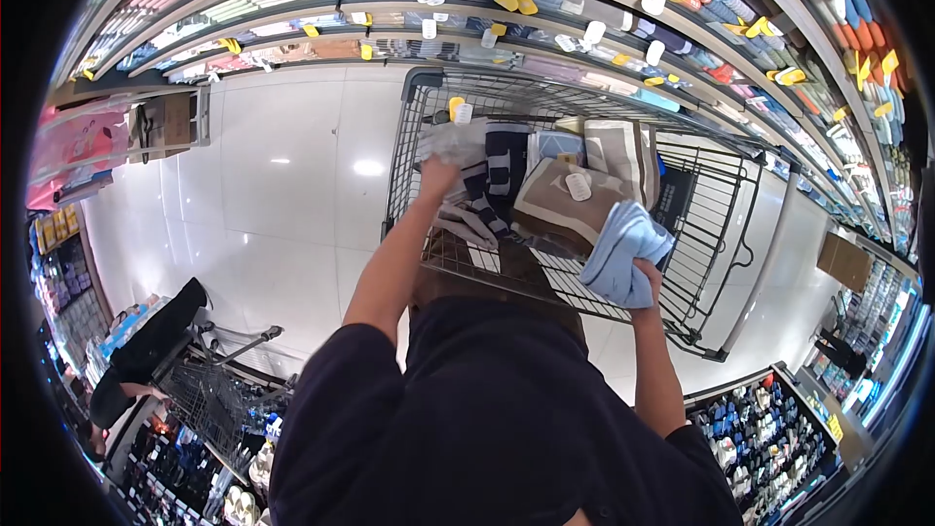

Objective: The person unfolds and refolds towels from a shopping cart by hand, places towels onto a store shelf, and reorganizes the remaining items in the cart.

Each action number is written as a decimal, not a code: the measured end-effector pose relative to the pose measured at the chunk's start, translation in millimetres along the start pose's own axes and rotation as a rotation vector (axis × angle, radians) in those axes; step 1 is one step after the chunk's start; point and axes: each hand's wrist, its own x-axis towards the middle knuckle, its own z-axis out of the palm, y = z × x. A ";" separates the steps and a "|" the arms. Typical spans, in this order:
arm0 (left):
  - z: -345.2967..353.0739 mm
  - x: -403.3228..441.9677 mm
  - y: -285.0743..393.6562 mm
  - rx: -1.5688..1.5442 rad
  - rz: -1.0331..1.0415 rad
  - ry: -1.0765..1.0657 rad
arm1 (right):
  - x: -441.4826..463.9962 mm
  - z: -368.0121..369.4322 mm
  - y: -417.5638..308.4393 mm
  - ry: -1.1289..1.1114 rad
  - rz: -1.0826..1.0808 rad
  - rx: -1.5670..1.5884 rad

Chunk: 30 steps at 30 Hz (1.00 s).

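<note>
My right hand (pixel 646 284) is closed around a folded light blue towel (pixel 623 242), held over the near right side of the shopping cart (pixel 706 282). At the cart's left end, my left hand (pixel 441 173) grips a pale grey towel (pixel 467 141); both are smeared by motion and the fingertips are hidden. A yellow and white tag (pixel 458 110) shows beside that towel. Between my hands lie a dark navy and grey patterned towel (pixel 502 175), a brown and beige towel (pixel 565 200) with a white tag, a beige and brown striped towel (pixel 618 151) and a blue-grey piece (pixel 558 146).
Shelves (pixel 390 0) of folded towels with yellow and white tags curve along the far side. Pale tiled floor (pixel 282 185) stretches left. A person (pixel 127 380) stands by another cart (pixel 209 399) at lower left. Racks of shoes (pixel 769 438) stand at lower right.
</note>
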 end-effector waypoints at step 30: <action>-176.3 -113.0 178.0 0.101 0.471 0.046 | 74.7 232.4 27.4 -0.034 0.478 0.005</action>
